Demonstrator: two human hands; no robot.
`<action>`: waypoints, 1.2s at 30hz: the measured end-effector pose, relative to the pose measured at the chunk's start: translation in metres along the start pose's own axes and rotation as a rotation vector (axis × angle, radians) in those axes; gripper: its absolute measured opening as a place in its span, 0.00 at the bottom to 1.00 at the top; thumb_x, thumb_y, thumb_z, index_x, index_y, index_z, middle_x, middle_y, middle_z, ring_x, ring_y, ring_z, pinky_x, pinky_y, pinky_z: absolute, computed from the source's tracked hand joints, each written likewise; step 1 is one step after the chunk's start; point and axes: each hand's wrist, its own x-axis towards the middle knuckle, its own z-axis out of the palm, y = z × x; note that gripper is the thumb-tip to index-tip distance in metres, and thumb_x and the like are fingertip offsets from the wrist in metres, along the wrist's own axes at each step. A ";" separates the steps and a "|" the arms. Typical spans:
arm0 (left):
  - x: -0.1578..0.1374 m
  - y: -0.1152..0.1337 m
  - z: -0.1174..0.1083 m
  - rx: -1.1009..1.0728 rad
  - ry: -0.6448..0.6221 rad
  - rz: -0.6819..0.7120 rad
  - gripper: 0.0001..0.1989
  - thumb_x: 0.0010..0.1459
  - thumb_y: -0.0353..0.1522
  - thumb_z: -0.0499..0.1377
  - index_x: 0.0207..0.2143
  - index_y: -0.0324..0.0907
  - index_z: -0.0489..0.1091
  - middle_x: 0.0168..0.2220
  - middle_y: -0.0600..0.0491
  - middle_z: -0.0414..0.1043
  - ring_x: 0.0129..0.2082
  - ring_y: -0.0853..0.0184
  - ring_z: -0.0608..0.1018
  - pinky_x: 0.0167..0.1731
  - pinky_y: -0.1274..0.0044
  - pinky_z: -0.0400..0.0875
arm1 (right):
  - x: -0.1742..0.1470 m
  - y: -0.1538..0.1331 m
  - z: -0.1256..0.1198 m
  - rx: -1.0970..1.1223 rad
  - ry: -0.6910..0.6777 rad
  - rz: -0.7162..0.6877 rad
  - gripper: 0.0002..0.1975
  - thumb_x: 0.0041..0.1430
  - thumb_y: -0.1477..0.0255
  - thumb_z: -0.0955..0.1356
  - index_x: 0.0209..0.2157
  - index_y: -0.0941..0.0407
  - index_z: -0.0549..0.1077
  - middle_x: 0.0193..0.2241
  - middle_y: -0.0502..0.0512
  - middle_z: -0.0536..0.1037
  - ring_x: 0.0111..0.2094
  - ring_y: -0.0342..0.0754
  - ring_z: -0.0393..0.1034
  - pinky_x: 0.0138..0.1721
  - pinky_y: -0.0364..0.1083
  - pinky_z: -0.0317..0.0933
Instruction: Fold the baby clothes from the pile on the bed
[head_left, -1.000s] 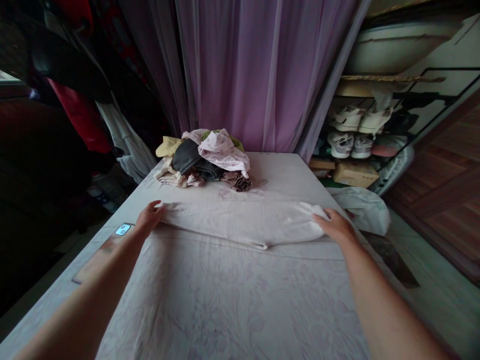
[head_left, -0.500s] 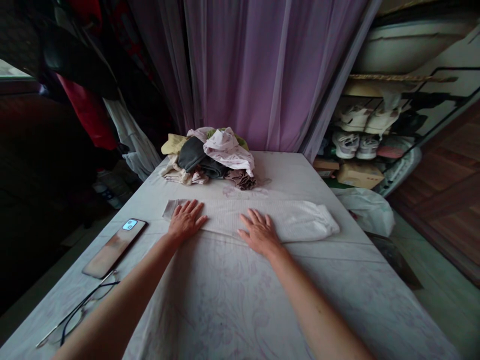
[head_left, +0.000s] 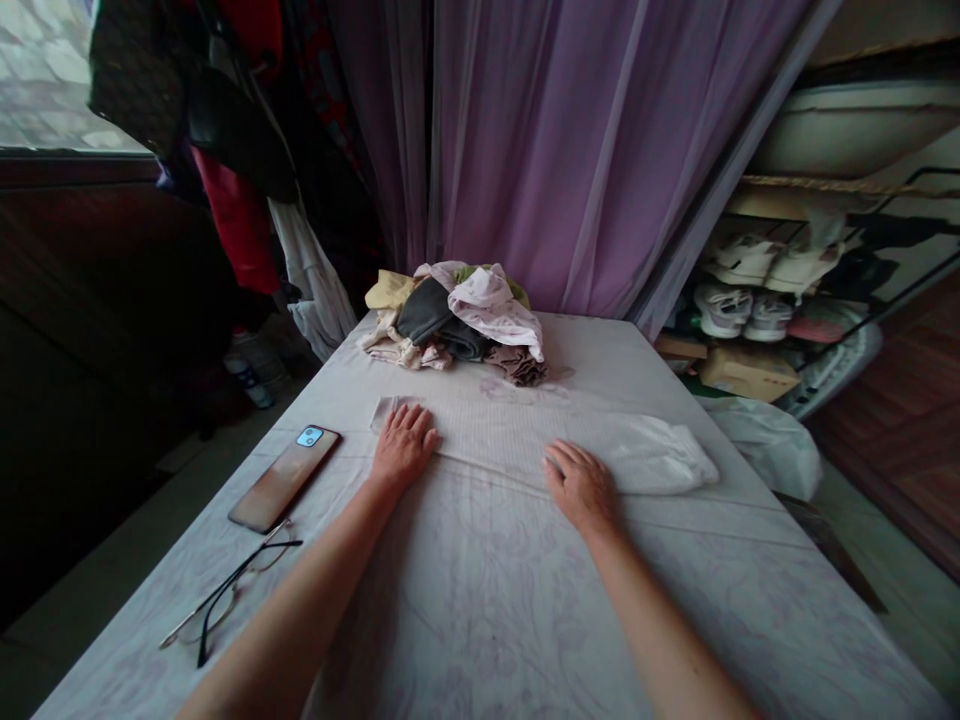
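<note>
A white ribbed garment [head_left: 495, 440], folded into a long strip, lies across the table with a gathered, cuff-like end at the right. My left hand [head_left: 405, 445] rests flat on its left end, fingers stretched out. Over the near edge of the strip, right of its middle, is my right hand [head_left: 583, 485]; its fingers are loosely bent, with a small gap between thumb and forefinger. Neither hand lifts any cloth. Beyond the strip sits a heap of crumpled clothes [head_left: 427, 312] in yellow, dark grey, pale pink and brown.
A phone [head_left: 285, 480] and folded-out eyeglasses [head_left: 232, 580] lie on the left side of the patterned tablecloth [head_left: 480, 620]. A purple curtain [head_left: 517, 150] hangs behind the table. At right stand a shoe rack with sneakers [head_left: 724, 308] and a white plastic bag [head_left: 772, 445].
The camera view has shifted, so everything appears further right. My right hand has slid toward the garment's near edge and right, its fingers now bent rather than spread. My left hand stays on the left end.
</note>
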 end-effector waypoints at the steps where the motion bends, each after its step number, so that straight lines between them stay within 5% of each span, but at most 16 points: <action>1: -0.001 0.000 0.000 -0.009 0.002 0.002 0.24 0.67 0.41 0.45 0.59 0.42 0.65 0.62 0.46 0.63 0.64 0.53 0.61 0.64 0.61 0.51 | 0.000 0.002 0.003 0.010 0.028 -0.010 0.15 0.64 0.69 0.62 0.45 0.56 0.78 0.49 0.58 0.78 0.51 0.52 0.70 0.54 0.50 0.60; 8: -0.002 0.001 0.001 -0.008 -0.003 -0.009 0.23 0.67 0.43 0.46 0.60 0.45 0.63 0.63 0.47 0.63 0.64 0.54 0.61 0.63 0.55 0.50 | -0.001 0.011 0.013 0.053 0.146 -0.080 0.16 0.64 0.69 0.61 0.41 0.55 0.79 0.44 0.60 0.80 0.47 0.53 0.73 0.51 0.52 0.65; 24: 0.000 0.000 0.001 0.008 -0.051 -0.035 0.29 0.64 0.50 0.46 0.62 0.46 0.62 0.66 0.44 0.57 0.67 0.46 0.54 0.61 0.45 0.44 | -0.005 0.009 0.008 0.034 0.030 -0.042 0.18 0.62 0.68 0.61 0.50 0.54 0.75 0.52 0.59 0.76 0.53 0.53 0.68 0.55 0.53 0.61; 36: 0.000 -0.004 0.009 0.011 0.027 0.069 0.27 0.65 0.42 0.48 0.60 0.37 0.64 0.63 0.42 0.63 0.64 0.52 0.62 0.64 0.60 0.54 | -0.006 0.002 0.003 0.010 -0.019 0.002 0.19 0.62 0.69 0.61 0.51 0.54 0.74 0.54 0.58 0.74 0.55 0.53 0.66 0.55 0.53 0.58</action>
